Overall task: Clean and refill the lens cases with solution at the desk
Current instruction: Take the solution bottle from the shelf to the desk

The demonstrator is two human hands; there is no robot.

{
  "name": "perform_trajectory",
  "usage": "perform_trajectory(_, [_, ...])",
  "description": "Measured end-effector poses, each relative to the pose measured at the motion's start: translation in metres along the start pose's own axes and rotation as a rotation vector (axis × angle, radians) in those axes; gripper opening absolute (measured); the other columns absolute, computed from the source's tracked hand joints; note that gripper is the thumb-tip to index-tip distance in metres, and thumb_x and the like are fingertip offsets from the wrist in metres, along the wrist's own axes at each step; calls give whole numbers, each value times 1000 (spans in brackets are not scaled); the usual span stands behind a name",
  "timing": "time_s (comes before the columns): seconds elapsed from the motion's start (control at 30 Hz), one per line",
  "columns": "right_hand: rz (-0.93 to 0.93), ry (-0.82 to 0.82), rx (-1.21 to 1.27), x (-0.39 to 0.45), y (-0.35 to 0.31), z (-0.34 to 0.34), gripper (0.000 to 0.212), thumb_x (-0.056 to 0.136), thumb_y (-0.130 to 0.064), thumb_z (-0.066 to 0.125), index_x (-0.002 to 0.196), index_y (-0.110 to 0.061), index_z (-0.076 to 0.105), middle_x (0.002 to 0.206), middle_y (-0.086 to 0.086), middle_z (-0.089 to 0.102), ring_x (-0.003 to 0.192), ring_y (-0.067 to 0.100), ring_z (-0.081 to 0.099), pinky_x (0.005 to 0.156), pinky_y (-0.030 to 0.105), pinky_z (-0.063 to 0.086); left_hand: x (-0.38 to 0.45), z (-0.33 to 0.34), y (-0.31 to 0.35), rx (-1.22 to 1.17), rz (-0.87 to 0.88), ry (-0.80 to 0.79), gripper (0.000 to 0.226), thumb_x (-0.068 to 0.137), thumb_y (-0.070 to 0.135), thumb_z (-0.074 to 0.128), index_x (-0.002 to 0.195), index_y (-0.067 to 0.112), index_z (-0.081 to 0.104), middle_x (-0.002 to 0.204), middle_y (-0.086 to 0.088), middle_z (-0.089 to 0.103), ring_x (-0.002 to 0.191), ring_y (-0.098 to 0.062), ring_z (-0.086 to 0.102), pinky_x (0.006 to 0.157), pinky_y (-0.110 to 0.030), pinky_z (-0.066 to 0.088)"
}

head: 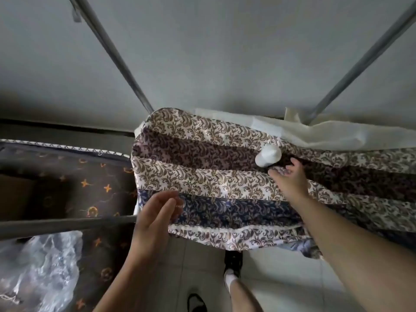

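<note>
**Right hand just short of the white bottle**

The right hand (290, 176) lies on the patterned cloth (202, 176) with its fingers loosely spread and holding nothing. Its fingertips (293, 162) sit just beside the base of the white bottle (267, 156); whether they touch it cannot be told. That bottle, which I take to be the lens solution, lies on its side on the cloth, narrow cap end pointing away from the hand and toward the cloth's left edge.

The left hand (157, 212) hovers at the near-left corner of the same cloth, well apart from the bottle. Its fingers are curled together, and something small and pale may sit at the tips, but it is too small to name, so what it pinches, if anything, cannot be told. No lens case can be made out anywhere.

2 risks stand out. The bottle is round and rests on soft, draped cloth, so a nudge rather than a firm wrap could roll it leftward, away from the fingers and toward the cloth's edge. Also, dragging the cloth with either hand would shift the bottle with it.
</note>
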State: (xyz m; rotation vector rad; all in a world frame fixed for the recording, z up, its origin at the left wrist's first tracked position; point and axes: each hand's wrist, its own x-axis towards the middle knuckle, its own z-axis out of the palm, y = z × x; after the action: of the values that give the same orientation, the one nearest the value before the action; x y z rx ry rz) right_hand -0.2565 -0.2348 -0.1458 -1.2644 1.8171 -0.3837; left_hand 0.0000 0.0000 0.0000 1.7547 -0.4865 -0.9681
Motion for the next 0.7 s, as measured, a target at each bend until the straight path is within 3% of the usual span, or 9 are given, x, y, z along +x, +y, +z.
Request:
perform_trajectory(0.07, [-6,12,5,19,-1,13,101,69,-46,84,150,-29,27,145,1,50,118,19,56,90,38,48,12,4,-10,-21,-21,21,24,104,3,50,104,16,71,87,-2,76,78,-11,67,72,-18,56])
perform_trajectory(0.13, [2,-6,38,34,2,26,100,66,-45,87,147,-34,29,141,0,52,111,18,56,83,36,47,22,7,-21,-41,-41,18,23,104,4,50,104,13,71,88,-3,76,79,-12,68,72,-19,56])
perform_trajectory(0.23, [-75,34,77,48,5,44,84,66,-43,86,134,-42,38,121,-9,56,102,18,57,77,31,43,35,10,-33,-53,-47,40,24,104,5,49,104,14,71,91,-7,77,81,-14,69,72,-20,57])
perform_trajectory(0.4, [-144,110,95,55,-4,56,68,68,-40,86,125,-37,48,98,-21,55,88,11,58,75,29,42,41,13,-40,-50,-36,45,27,104,7,50,102,18,74,94,-11,77,84,-18,71,74,-21,58])
perform_trajectory(0.57, [-219,89,173,25,-31,32,68,67,-42,84,125,-36,49,104,-23,54,91,3,57,73,23,40,33,12,-18,-56,4,42,25,103,5,50,103,14,73,93,-11,76,84,-18,72,74,-20,58])
perform_trajectory(0.7, [-284,26,266,-36,-63,-7,68,66,-40,85,125,-36,51,119,-11,59,99,0,59,64,11,47,14,6,9,-85,4,12,24,103,5,51,103,15,73,94,-13,76,85,-20,70,75,-22,57])
